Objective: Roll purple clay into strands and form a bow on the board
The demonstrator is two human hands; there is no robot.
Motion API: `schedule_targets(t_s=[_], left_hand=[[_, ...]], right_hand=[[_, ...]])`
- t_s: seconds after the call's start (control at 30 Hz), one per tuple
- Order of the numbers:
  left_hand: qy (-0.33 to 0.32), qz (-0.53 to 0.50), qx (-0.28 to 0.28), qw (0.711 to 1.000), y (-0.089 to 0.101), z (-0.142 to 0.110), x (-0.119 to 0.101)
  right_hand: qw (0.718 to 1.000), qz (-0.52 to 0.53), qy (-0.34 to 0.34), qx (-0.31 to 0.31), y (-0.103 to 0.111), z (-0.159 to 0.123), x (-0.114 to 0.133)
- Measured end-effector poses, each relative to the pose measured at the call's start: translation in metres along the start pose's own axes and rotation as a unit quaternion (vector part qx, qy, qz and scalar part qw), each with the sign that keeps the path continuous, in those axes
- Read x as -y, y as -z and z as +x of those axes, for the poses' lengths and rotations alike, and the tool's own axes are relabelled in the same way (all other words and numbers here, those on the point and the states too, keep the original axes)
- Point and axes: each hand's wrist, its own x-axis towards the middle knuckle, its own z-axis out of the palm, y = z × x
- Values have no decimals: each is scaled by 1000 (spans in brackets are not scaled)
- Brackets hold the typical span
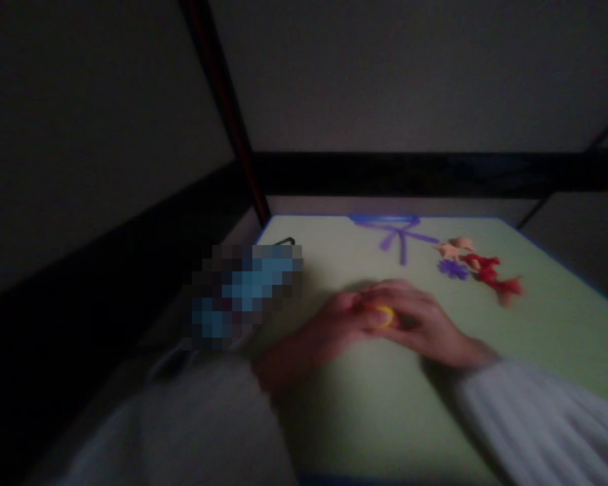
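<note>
Over the middle of the table my left hand (342,317) and my right hand (423,320) meet, fingers curled together. A small rounded yellow piece (386,316) shows between them, with my left thumb pressed to it. Both hands are closed on it; most of it is hidden by the fingers, and blur keeps me from telling its material. Beyond my right hand lie a purple flower-like piece (453,270), pale pink animal-like figures (450,251) and red figures (486,270).
A pale green tabletop (359,418) with blue edges lies under my hands. At its far edge are thin purple strips (402,246) beside a purple-blue piece (385,219). A pixelated bluish object (248,287) is on the left. Dim walls (410,81) stand behind.
</note>
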Motion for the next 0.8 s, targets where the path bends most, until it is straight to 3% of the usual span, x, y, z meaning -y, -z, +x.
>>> schedule_targets(t_s=[0.17, 0.27, 0.57, 0.8], left_hand=[[-45, 2, 30, 999, 6, 1, 8], [-40, -2, 37, 999, 8, 0, 11], [-4, -6, 16, 1000, 3, -2, 13], [-46, 27, -20, 998, 5, 2, 9]], right_hand=[[999, 2, -16, -45, -3, 2, 3], [998, 2, -27, -54, -3, 2, 4], [998, 10, -32, -58, -4, 0, 5], [997, 10, -45, -64, -6, 1, -1]])
